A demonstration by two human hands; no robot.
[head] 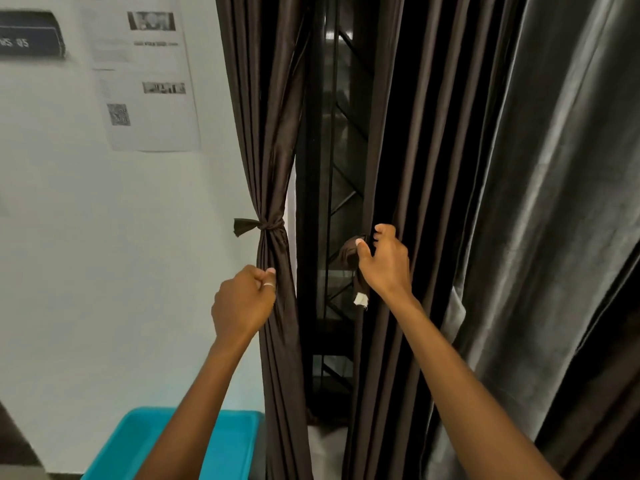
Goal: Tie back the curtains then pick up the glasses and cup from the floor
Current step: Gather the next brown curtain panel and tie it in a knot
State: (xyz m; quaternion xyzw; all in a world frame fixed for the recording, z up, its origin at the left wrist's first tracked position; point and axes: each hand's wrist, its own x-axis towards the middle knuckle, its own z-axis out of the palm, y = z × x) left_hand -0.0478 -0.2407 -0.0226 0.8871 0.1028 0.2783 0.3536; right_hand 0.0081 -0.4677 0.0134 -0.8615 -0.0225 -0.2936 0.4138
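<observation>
- At the gap between two dark drapes, the left curtain [273, 150] is already gathered and bound by a knotted tie-back [265, 225]. The loose end of the knot sticks out toward the wall.
- Just below that knot the left hand [242, 299] grips the bundled folds, its fingers [258, 276] curled round the cloth and the thumb pressed against it. This hold probably steadies the bundle so the knot sits snug.
- The right hand [384, 263] is at the inner edge of the right curtain [415, 150]. Its fingers [382, 231] hook into the folds, and the thumb presses on a bunched strip [349, 255] of the same brown fabric.
- A small white tag [360, 299] dangles from the strip below the wrist. The strip is likely the second tie-back, kept in the same hand so it is ready once the folds are drawn in.
- The right curtain hangs loose and unbound, so half of the tying remains. The next move likely calls for sweeping its pleats together before passing the strip round them.
- Behind the gap is a dark window with a metal grille [343, 188], and a grey curtain [554, 202] hangs farther right.
- Neither the glasses nor the cup is in view, so I cannot tell where they lie.
- A teal bin [145, 441] sits low beside the left curtain, and printed sheets [149, 74] are stuck to the wall.
</observation>
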